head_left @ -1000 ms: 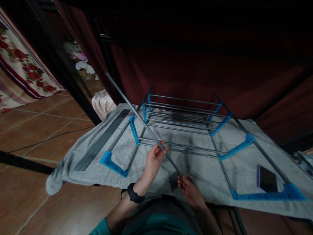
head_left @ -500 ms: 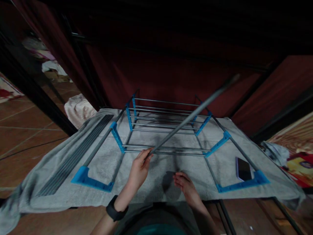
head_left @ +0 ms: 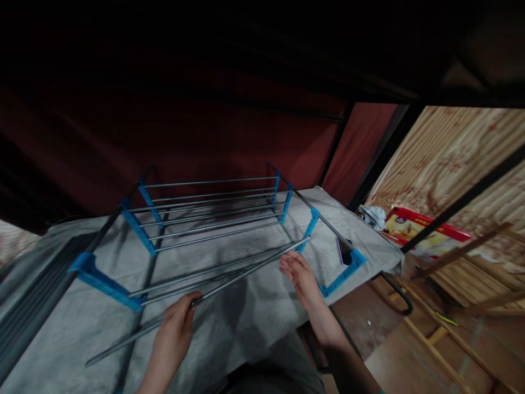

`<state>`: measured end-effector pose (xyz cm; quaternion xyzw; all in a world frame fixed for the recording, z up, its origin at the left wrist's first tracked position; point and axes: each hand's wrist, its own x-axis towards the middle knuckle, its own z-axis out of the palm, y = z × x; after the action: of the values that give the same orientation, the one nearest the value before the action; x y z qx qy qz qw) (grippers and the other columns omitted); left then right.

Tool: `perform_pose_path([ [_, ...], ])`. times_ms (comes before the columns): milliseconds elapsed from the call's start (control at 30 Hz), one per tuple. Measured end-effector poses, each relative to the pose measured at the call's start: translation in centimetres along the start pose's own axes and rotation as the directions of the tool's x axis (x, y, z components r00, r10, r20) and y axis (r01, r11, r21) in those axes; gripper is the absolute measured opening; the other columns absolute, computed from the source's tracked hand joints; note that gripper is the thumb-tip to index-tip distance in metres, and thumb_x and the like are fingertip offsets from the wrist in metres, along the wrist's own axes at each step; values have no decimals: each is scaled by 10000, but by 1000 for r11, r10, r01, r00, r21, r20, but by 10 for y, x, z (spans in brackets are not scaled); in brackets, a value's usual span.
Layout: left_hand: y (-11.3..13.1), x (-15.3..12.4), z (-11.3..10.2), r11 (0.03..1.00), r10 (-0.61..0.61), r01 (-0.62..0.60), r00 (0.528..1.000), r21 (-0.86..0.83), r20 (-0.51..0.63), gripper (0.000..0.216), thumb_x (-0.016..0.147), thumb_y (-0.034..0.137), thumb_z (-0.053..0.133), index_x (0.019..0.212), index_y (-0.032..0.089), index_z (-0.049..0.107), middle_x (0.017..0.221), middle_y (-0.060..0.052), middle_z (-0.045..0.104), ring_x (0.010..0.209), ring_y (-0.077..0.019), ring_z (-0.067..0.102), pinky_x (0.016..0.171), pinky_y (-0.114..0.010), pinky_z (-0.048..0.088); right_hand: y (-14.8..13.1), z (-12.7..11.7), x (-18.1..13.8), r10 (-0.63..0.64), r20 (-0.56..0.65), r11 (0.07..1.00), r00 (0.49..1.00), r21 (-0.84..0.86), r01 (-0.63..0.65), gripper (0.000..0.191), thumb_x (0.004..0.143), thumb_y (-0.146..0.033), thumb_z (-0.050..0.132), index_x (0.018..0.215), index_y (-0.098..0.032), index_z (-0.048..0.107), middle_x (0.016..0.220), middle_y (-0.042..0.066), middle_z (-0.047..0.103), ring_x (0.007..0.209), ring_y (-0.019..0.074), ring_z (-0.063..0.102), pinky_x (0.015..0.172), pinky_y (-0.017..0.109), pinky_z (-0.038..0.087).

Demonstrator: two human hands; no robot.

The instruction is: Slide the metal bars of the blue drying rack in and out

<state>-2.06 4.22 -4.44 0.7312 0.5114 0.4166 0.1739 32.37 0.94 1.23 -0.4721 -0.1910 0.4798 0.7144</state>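
Observation:
My left hand (head_left: 177,320) is closed around a loose grey metal tube (head_left: 235,278), whose near end sticks out past the hand at lower left. The tube slants across the front of a shoe-rack-like frame of grey tubes and blue plastic brackets (head_left: 137,232), which lies on a grey cloth (head_left: 229,328). Beside the tube's far end is my right hand (head_left: 298,273), its fingers loosely spread. Whether those fingertips touch the tube I cannot tell. Just beyond that end stands the front right blue bracket (head_left: 312,221).
Several spare tubes (head_left: 45,290) lie side by side at the left. A phone (head_left: 344,250) rests near the rack's right front corner. A red and yellow box (head_left: 426,230) and wooden slatted furniture (head_left: 484,273) are at the right. Dark red curtain (head_left: 197,131) hangs behind.
The view has turned to the right. The tube has swung down from pointing steeply upward to lying low across the rack's front. My right hand has moved up close to its far end.

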Motion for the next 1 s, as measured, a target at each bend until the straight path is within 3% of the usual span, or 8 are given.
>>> perform_pose_path([
  [300, -6, -3, 4, 998, 2, 11, 977, -60, 215, 280, 949, 469, 582, 1042, 292, 777, 1045, -68, 858, 981, -333, 830, 889, -454, 680, -21, -10, 12, -102, -58, 989, 993, 98, 108, 447, 702, -444, 961, 1051, -255, 754, 1079, 39, 823, 966, 202, 741, 873, 333, 600],
  [567, -31, -8, 12, 983, -106, 132, 975, -127, 195, 574, 814, 824, 686, 956, 275, 774, 921, -63, 839, 851, -304, 820, 826, -408, 688, -11, -24, 24, -169, -75, 982, 983, 74, 175, 424, 625, -516, 1008, 815, -257, 731, 919, 7, 794, 808, 161, 699, 745, 293, 606],
  [833, -43, -10, 12, 987, -100, 128, 959, -93, 266, 594, 841, 844, 645, 974, 287, 801, 1007, -65, 849, 958, -306, 824, 875, -399, 683, -12, -24, 24, -156, -130, 976, 979, 130, 172, 404, 658, -479, 1003, 813, -248, 710, 818, -25, 747, 636, 104, 623, 641, 246, 589],
  [1000, -45, -11, 15, 990, -82, 111, 958, -91, 276, 600, 850, 847, 626, 973, 288, 807, 1018, -69, 850, 978, -307, 824, 909, -410, 679, -13, -28, 24, -162, -134, 976, 978, 128, 179, 377, 677, -472, 983, 812, -239, 721, 821, -15, 749, 656, 108, 635, 656, 242, 592],
])
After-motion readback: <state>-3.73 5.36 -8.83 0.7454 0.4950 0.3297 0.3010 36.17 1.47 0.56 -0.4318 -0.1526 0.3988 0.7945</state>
